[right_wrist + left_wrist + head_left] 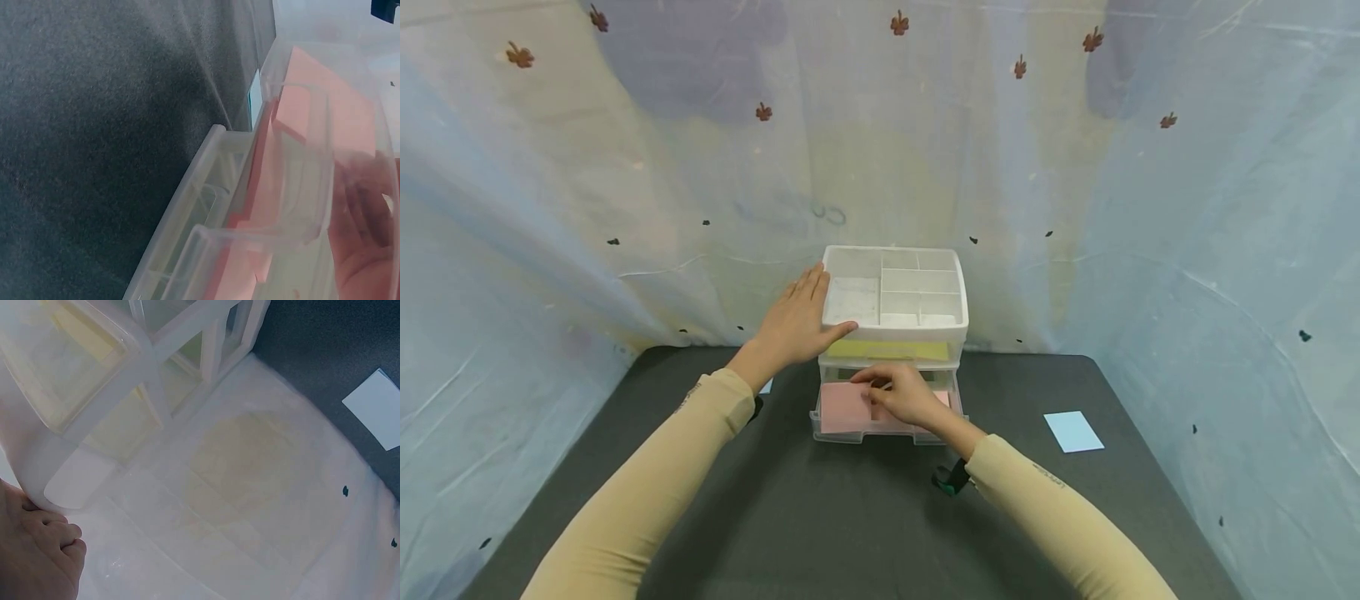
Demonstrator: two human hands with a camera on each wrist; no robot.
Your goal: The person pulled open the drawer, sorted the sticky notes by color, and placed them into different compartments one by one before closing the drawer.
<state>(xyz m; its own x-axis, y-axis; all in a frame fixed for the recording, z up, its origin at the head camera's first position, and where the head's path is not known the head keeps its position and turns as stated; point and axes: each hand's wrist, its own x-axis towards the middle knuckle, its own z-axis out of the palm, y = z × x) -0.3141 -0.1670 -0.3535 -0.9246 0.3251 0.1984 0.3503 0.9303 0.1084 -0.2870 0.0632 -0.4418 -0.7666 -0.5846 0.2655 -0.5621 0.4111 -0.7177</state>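
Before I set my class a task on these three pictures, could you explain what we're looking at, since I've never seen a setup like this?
No machine here: these are a person's bare left hand and right hand. The wide picture comes from a camera worn on the head; the two close ones come from cameras on the wrists.

On the dark table stands a plastic drawer unit with a divided tray on top. Yellow material shows in the upper drawer, pink paper in the pulled-out lower one. A pale blue sheet lies to the right; another is partly hidden at left.

The left hand rests against the unit's top. The right hand's fingers are at the pink paper; whether they pinch it is unclear.
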